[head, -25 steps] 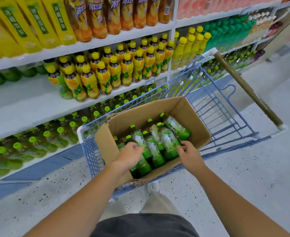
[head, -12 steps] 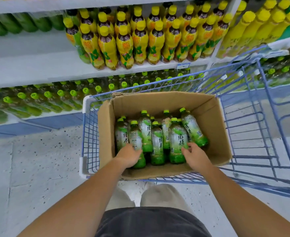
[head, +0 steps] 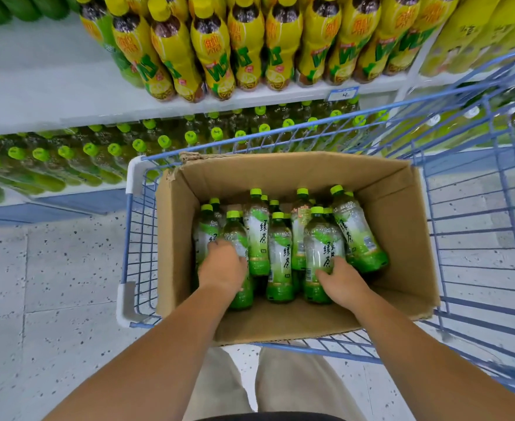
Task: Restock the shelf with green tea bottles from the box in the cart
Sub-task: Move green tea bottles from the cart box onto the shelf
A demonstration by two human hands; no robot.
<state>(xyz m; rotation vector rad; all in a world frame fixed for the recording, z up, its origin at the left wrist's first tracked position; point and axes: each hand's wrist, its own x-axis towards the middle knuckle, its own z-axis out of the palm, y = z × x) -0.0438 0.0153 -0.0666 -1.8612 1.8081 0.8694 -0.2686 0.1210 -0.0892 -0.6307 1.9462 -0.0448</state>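
Green tea bottles all sit upright in the cardboard box [head: 402,238] in the blue cart [head: 478,226], right by the shelf [head: 52,98]. Left hand [head: 221,268] grips a green tea bottle [head: 235,230], right hand [head: 342,279] clutches a second bottle [head: 323,244] mid-box.

Matt brown cardboard box [head: 402,238], glossy, probably plastic bottles [head: 280,253], blue-coated wire cart [head: 478,208], speckled floor [head: 52,284].

The box [head: 402,226] sits inside the cart [head: 478,208] at frame centre. Bottles [head: 280,247] lie in the box. The shelf [head: 52,95] spans the upper frame, behind the cart.
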